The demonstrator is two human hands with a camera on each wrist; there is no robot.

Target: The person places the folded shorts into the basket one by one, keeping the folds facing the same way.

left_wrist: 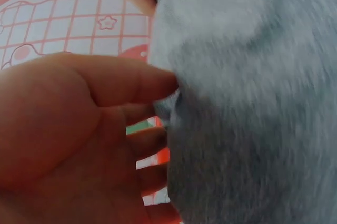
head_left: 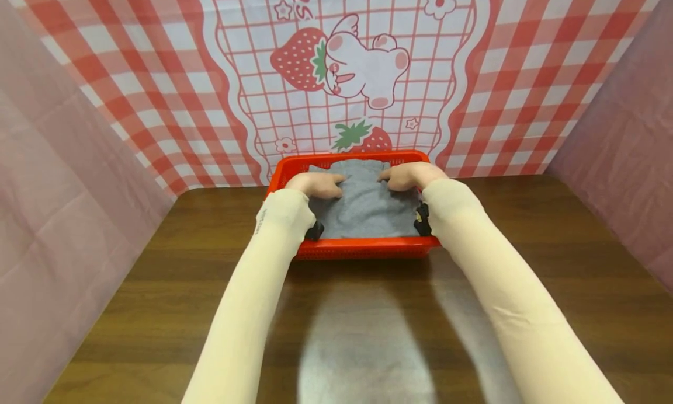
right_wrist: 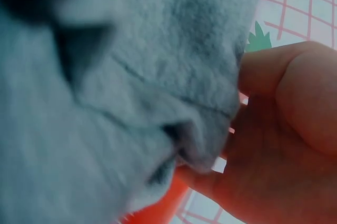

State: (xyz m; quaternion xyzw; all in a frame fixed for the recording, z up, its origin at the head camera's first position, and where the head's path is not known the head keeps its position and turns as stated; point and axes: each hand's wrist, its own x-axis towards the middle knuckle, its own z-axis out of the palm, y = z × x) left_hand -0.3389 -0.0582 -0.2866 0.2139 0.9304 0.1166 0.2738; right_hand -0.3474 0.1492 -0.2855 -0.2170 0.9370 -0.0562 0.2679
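A grey garment [head_left: 363, 211], folded soft cloth with a stitched line, fills the red plastic basket [head_left: 363, 243] in the head view. My left hand [head_left: 322, 185] pinches its far left part; in the left wrist view the thumb [left_wrist: 131, 79] presses on the cloth edge, with the other fingertips partly behind it. On the far right side, my right hand [head_left: 407, 176] grips the cloth. The right wrist view shows this hand's thumb [right_wrist: 263, 71] at the edge and the fingers going behind the bunched fabric.
The basket stands on a brown wooden table [head_left: 200, 264] against a red-and-white checked cloth backdrop [head_left: 531, 71] with strawberry prints. Pink curtains [head_left: 63, 176] hang at both sides. Dark wrist devices [head_left: 422, 220] sit close over the garment.
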